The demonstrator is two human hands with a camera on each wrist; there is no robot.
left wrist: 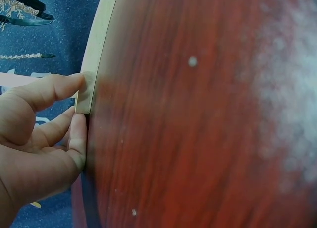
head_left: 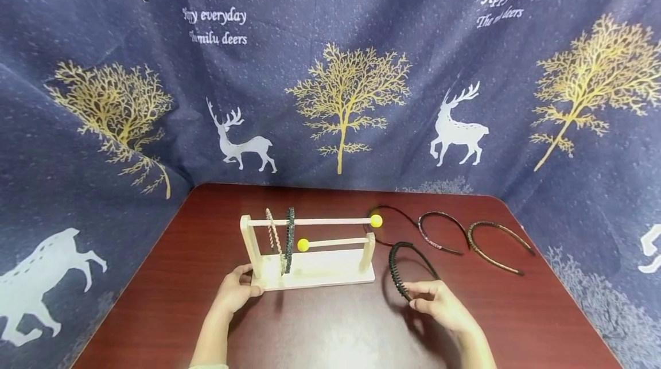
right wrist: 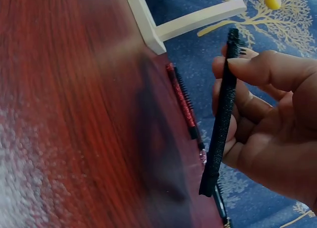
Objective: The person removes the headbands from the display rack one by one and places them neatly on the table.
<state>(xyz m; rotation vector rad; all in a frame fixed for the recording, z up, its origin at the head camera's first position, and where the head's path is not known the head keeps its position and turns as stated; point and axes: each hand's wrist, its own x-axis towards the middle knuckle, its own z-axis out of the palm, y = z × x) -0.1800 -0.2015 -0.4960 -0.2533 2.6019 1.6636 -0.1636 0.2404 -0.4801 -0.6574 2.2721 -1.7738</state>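
Note:
A pale wooden rack (head_left: 320, 268) with two rods tipped by yellow balls stands on the table. My left hand (head_left: 233, 293) grips the left end of its base, thumb and fingers on either side of the wood (left wrist: 87, 91). From the upper rod hang a beige twisted headband (head_left: 275, 237) and a dark one (head_left: 290, 243). To the right of the rack, my right hand (head_left: 436, 303) pinches a black headband (head_left: 396, 268) near one end, held up above the table. In the right wrist view this black headband (right wrist: 225, 109) shows toothed comb points by the fingertips.
Behind and right of my right hand, three more headbands lie on the table: a thin dark one (head_left: 395, 206), a pink-patterned one (head_left: 431, 243) and a gold-brown one (head_left: 485, 254). A blue curtain (head_left: 320, 128) with deer and trees hangs at the table's back.

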